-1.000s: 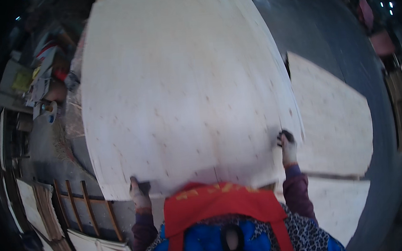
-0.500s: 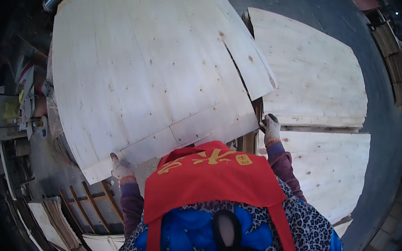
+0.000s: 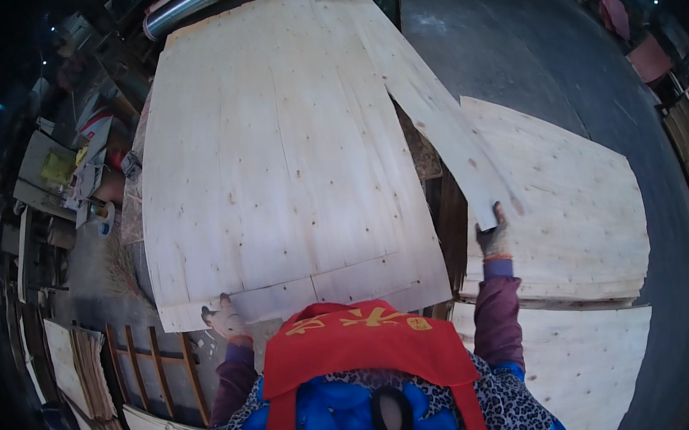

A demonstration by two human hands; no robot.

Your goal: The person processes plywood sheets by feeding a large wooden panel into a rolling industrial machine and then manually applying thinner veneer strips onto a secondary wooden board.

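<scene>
A large pale wood veneer sheet (image 3: pixel 282 155) with small knots lies in front of me. A long split separates a narrow strip (image 3: pixel 457 140) along its right side, joined near the far end. My right hand (image 3: pixel 492 239), in a dirty work glove, is closed on the near end of that strip, holding it out to the right. A dark gap shows between strip and sheet. My left hand (image 3: pixel 224 320), also gloved, touches the sheet's near left corner with fingertips apart. A crosswise seam (image 3: pixel 341 268) runs near the sheet's front edge.
Stacked veneer (image 3: pixel 564 196) stands at my right, with another pale stack (image 3: pixel 571 367) nearer. A metal roller (image 3: pixel 211 1) crosses the far end. A wooden slatted frame (image 3: pixel 159 366) and veneer piles (image 3: pixel 87 360) are at left. Grey floor (image 3: pixel 500 29) stretches behind the right stack.
My right hand has moved right and outward, taking the strip's near end with it; the split has widened. My left hand stays by the near left corner. The view has shifted, showing the roller more fully.
</scene>
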